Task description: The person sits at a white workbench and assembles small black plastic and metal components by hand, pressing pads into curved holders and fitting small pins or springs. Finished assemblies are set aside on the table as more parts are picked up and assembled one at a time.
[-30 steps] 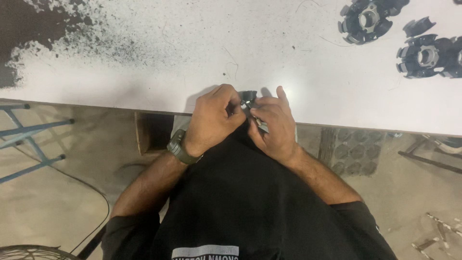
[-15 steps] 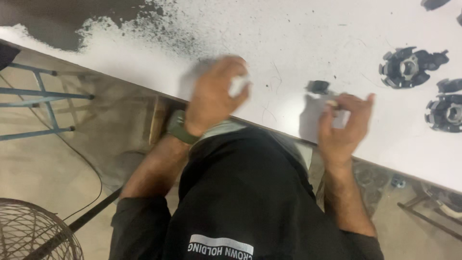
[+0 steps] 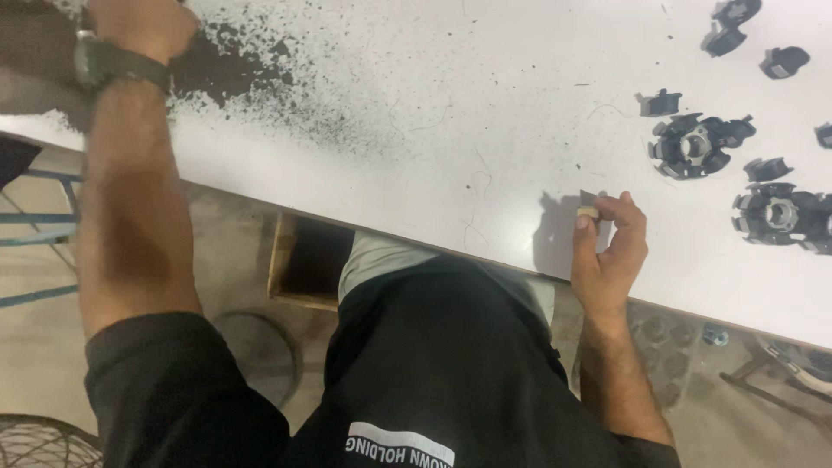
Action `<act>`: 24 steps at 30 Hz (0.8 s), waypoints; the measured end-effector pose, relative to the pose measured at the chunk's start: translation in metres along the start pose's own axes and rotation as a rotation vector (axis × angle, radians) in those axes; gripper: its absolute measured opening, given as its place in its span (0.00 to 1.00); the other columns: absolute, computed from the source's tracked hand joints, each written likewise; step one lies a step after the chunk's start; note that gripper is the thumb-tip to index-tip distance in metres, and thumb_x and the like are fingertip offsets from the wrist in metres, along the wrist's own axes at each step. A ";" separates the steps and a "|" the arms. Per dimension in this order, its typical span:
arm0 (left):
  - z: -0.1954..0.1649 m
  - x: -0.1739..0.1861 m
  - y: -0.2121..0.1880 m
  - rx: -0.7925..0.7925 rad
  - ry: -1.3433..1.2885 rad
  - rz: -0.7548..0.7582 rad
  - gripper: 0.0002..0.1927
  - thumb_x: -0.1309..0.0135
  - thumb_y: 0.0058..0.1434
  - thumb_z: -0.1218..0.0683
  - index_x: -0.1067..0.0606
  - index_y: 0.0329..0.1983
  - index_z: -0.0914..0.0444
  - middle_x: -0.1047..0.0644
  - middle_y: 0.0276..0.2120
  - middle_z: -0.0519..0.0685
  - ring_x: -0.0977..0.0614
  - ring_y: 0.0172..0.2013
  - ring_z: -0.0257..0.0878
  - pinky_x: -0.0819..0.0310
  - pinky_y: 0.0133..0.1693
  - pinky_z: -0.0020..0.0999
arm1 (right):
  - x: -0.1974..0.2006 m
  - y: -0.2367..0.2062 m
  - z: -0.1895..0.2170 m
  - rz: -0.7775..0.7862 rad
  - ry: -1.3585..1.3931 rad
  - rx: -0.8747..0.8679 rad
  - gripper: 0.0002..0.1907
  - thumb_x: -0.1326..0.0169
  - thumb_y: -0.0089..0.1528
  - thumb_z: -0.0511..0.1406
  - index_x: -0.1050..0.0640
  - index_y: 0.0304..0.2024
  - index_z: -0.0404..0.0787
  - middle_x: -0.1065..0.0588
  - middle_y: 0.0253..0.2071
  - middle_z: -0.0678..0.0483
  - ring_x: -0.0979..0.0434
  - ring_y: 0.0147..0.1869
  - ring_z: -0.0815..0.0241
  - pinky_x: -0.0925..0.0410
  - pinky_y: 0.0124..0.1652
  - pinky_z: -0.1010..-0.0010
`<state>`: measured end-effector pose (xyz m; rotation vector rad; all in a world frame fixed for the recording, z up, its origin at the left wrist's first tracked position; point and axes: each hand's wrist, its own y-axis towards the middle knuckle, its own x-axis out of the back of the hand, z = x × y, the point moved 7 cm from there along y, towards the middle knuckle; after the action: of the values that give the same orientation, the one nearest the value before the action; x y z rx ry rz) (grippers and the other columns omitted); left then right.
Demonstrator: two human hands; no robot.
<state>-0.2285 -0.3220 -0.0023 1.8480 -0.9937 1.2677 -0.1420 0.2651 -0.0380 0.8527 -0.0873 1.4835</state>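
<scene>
White table [image 3: 416,130], black parts [image 3: 693,146], maybe powder [image 3: 217,74].

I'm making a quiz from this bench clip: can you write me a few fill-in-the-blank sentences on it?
1. The right hand pinches a small ____ piece.
2. The left hand reaches over the dark ____ on the white table.
3. A ____ sits on the left wrist.

Missing words: dark; powder; watch

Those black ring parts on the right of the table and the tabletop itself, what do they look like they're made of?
The ring parts look like moulded black plastic or coated metal: dull dark surface, notched rims, pale centre; I cannot tell which. The tabletop looks like smooth white laminate or painted board, scuffed and speckled with dark powder.
</scene>
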 end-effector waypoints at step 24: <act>-0.252 -0.075 -0.294 -0.994 -0.506 0.184 0.08 0.35 0.60 0.55 0.19 0.42 0.58 0.25 0.59 0.46 0.28 0.65 0.47 0.40 0.68 0.56 | -0.043 -0.021 0.039 0.284 -0.242 0.161 0.18 0.29 0.53 0.38 0.20 0.43 0.40 0.31 0.46 0.51 0.32 0.62 0.49 0.54 0.73 0.33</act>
<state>-0.0994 0.0499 -0.0306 1.2728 -1.6894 0.2212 -0.1121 0.2112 -0.0433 1.1872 -0.2814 1.6612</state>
